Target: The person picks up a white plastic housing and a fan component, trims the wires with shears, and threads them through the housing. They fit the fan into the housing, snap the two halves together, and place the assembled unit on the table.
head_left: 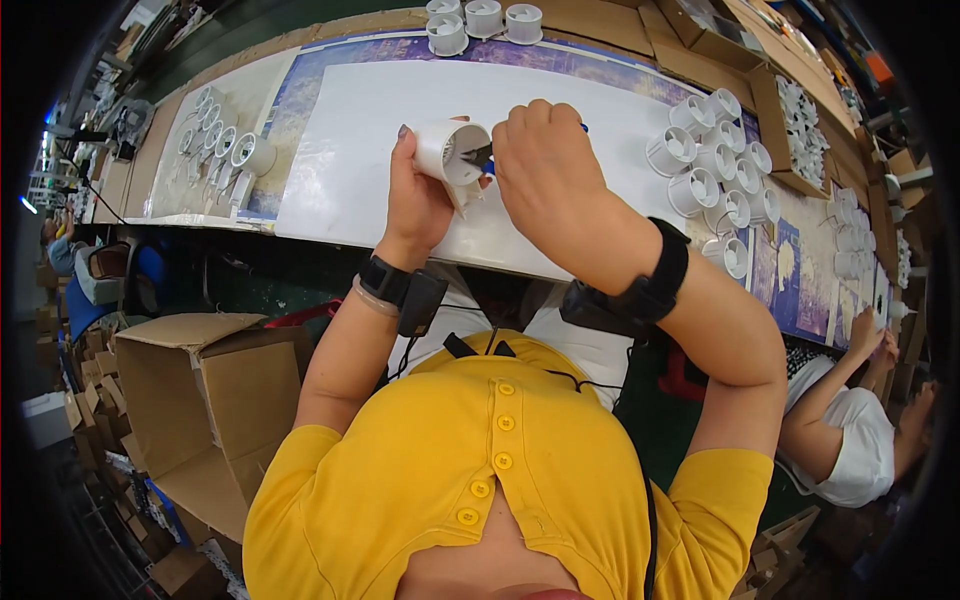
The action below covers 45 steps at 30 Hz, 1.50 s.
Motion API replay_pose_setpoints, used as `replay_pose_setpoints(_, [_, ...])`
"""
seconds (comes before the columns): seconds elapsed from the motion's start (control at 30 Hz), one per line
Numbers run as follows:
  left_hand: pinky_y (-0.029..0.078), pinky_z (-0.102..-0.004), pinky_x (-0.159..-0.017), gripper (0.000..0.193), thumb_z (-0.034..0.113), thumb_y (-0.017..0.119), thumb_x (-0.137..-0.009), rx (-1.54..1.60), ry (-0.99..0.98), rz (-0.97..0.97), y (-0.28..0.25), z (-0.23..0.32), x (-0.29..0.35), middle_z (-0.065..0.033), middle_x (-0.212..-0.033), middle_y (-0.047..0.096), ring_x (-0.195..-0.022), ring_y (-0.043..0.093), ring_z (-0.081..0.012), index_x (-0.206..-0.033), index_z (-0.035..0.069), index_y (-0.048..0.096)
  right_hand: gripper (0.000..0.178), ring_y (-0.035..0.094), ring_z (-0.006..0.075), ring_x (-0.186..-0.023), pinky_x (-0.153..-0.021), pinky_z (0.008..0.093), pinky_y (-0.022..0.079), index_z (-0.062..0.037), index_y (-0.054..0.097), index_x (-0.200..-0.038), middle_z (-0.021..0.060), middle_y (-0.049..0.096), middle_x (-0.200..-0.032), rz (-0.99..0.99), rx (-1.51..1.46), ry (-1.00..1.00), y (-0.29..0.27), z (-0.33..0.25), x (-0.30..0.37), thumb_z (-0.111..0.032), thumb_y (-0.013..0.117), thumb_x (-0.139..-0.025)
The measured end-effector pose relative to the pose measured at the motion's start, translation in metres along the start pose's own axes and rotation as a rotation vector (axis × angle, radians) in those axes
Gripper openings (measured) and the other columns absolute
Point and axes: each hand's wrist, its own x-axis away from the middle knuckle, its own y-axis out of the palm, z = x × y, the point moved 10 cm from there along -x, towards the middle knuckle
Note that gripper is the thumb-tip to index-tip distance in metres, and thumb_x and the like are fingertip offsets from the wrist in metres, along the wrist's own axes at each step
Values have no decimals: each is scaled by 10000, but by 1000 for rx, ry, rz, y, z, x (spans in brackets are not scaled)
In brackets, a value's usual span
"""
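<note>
My left hand (420, 205) is wrapped round a white plastic cylindrical housing (432, 148) above the white tabletop sheet (345, 150). Its open end faces right, and a thin white piece (463, 197) hangs below it. In my right hand (550, 165) is a pair of pliers (479, 157) with dark jaws and blue handles, mostly covered by my closed fingers. The jaws reach to the open mouth of the housing. Whether they grip anything there, I cannot tell.
Several similar white housings (672, 150) stand to the right; others are at the far edge (447, 35) and left (253, 153). A cardboard tray (785, 165) of small white parts lies far right. An open carton (160, 390) is lower left. A co-worker's hands (872, 338) work at right.
</note>
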Motion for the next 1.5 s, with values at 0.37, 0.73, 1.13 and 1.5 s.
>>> replay_pose_setpoints(0.37, [425,-381,-944,594,519,248,-971,177,26,67,-15,-9,-8,-70,-1170,585,-1080,547,-222,-1241,63,516,234,583,262,-866,-688,410,473,-66,693,-913,112,631,-891,-224,-31,-69,17,-9,-31,-219,650,-742])
replay_pose_setpoints(0.73, [375,-368,-998,608,543,281,-964,108,117,30,-10,-3,-2,-92,-1199,563,-1149,504,-215,-1276,55,466,210,616,261,-871,-646,362,468,-100,713,-879,77,664,-851,-325,-145,-122,18,-14,-32,-203,675,-700])
replay_pose_setpoints(1.13, [358,-367,-1019,643,574,284,-954,56,128,59,-7,-2,4,-99,-1229,543,-1166,494,-221,-1300,53,432,175,656,216,-751,-608,327,483,-141,723,-844,24,672,-769,-359,-337,-131,17,-4,-37,-184,674,-681])
replay_pose_setpoints(1.5, [375,-366,-998,637,612,263,-946,56,102,32,-15,-9,3,-64,-1240,548,-1174,501,-193,-1285,104,444,186,660,196,-762,-610,319,486,-152,721,-859,14,670,-774,-352,-206,-178,9,-10,-34,-191,684,-682])
